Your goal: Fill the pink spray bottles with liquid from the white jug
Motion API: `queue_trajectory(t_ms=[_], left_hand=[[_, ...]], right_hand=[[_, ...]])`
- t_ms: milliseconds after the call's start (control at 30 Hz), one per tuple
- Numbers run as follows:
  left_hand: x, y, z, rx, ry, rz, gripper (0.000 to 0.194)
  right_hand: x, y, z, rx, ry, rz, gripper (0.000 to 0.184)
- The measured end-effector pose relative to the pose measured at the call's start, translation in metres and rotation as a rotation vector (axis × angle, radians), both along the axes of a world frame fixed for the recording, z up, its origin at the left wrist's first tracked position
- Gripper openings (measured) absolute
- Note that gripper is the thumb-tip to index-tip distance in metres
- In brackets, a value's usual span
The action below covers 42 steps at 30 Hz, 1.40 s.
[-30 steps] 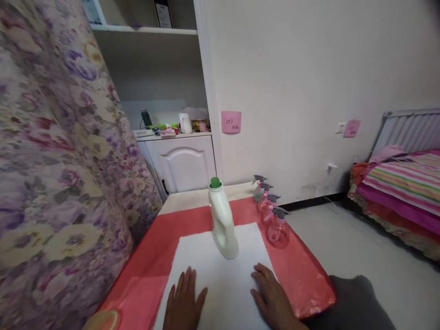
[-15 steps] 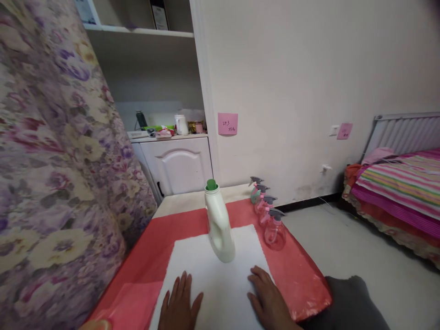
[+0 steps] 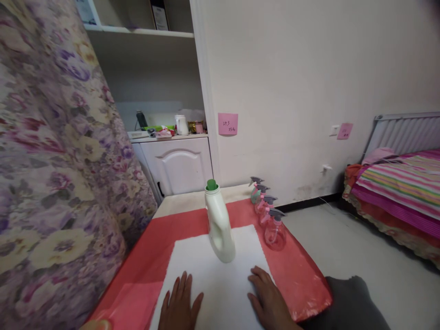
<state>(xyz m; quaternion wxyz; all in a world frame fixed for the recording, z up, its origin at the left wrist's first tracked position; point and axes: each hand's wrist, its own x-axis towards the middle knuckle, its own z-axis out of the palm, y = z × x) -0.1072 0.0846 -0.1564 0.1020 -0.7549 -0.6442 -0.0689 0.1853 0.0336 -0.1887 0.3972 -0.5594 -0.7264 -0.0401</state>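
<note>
My left hand (image 3: 180, 302) lies flat on a white cloth (image 3: 220, 288), fingers stretched out and thumb apart. On the cloth's right side rests my right hand (image 3: 267, 295), its fingers loosely spread with nothing in them. Beyond both hands a pale green jug-like bottle (image 3: 222, 229) with a moulded handle stands upright on the cloth. Its mouth is uncapped and shows a green spout (image 3: 211, 184). Neither hand touches the bottle.
Several clear pinkish spray bottles (image 3: 275, 234) with grey trigger heads line the right edge of the red-covered table (image 3: 185, 220). A floral curtain (image 3: 62, 183) hangs at left. A shelf cabinet (image 3: 175, 167) stands behind, and a bed (image 3: 398, 183) is at right.
</note>
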Motion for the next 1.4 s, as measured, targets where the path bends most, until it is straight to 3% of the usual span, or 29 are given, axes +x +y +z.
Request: queue_trajectory(t_ms=[533,1400], left_hand=[[-0.0022,0.0011,-0.0045,0.025,0.004,-0.010,0.065],[0.0018,-0.0018,0.0040,-0.015,-0.011,0.009,0.066]], right_hand=[[0.0001,-0.0008,0.0006,-0.013,0.012,0.002,0.037],[0.0007,-0.0001,0.0012,-0.026,0.018,-0.007,0.035]])
